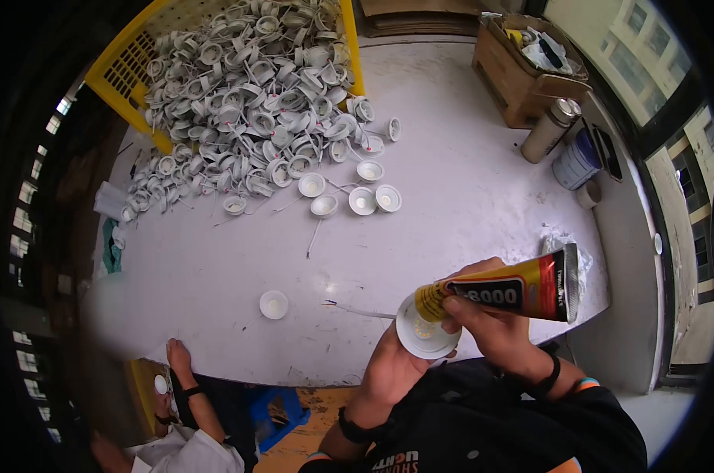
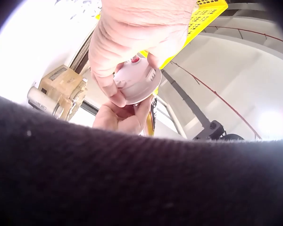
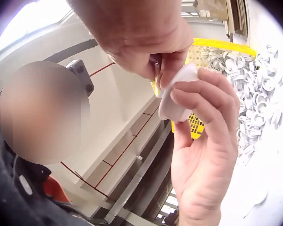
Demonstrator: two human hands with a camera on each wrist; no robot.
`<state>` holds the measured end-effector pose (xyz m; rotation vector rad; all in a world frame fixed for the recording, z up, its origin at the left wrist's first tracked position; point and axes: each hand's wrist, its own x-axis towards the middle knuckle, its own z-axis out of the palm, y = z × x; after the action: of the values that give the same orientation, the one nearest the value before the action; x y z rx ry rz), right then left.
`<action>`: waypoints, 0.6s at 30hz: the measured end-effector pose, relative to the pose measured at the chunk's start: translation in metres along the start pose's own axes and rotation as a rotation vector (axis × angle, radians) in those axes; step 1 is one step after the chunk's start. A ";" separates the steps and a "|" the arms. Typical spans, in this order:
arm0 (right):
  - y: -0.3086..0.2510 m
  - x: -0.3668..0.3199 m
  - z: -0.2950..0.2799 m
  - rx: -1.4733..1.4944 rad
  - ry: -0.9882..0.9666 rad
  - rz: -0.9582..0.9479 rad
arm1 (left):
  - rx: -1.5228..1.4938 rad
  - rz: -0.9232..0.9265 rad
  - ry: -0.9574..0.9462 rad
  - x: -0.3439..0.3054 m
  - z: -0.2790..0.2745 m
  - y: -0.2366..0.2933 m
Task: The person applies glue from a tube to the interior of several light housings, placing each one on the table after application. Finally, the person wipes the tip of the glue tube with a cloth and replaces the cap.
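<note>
Pinching a white round fitting (image 1: 410, 340) from the rim and underside, the left hand (image 1: 394, 366) presents its face, and here's the right hand (image 1: 503, 335) wrapped around the fat yellow-and-black tube (image 1: 522, 292), its narrow end right over that face! The fitting is up in the hands, off the near side of the worktop (image 1: 451, 142), its cable (image 1: 365, 312) trailing out to the left. How far along are we? This piece looks to be mid-job, I'd say, but whether anything has come out of the tube, I can't tell; fingers and tube hide the spot. One loose fitting (image 1: 274, 305) sits face up nearby, and a handful lie just in front of the big heap (image 1: 270, 102) spilling from the yellow crate (image 1: 355, 47). Finished or untouched? No telling. If that heap is all waiting, there's a mountain left!
</note>
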<state>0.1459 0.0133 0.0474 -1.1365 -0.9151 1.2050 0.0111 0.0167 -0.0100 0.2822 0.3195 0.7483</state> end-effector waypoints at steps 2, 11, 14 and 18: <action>0.003 0.000 0.000 0.023 0.024 0.015 | -0.005 0.030 -0.051 -0.001 -0.002 0.002; 0.016 0.001 0.000 -0.041 0.172 -0.042 | 0.054 0.337 0.387 -0.033 -0.097 0.024; 0.021 0.000 0.000 -0.039 0.181 -0.039 | 0.177 0.448 0.704 -0.058 -0.157 0.038; 0.022 0.000 0.000 -0.052 0.205 -0.021 | 0.166 0.488 1.032 -0.096 -0.233 0.055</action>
<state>0.1409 0.0130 0.0261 -1.2645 -0.8036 1.0311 -0.1776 0.0196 -0.1860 0.1043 1.3265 1.3217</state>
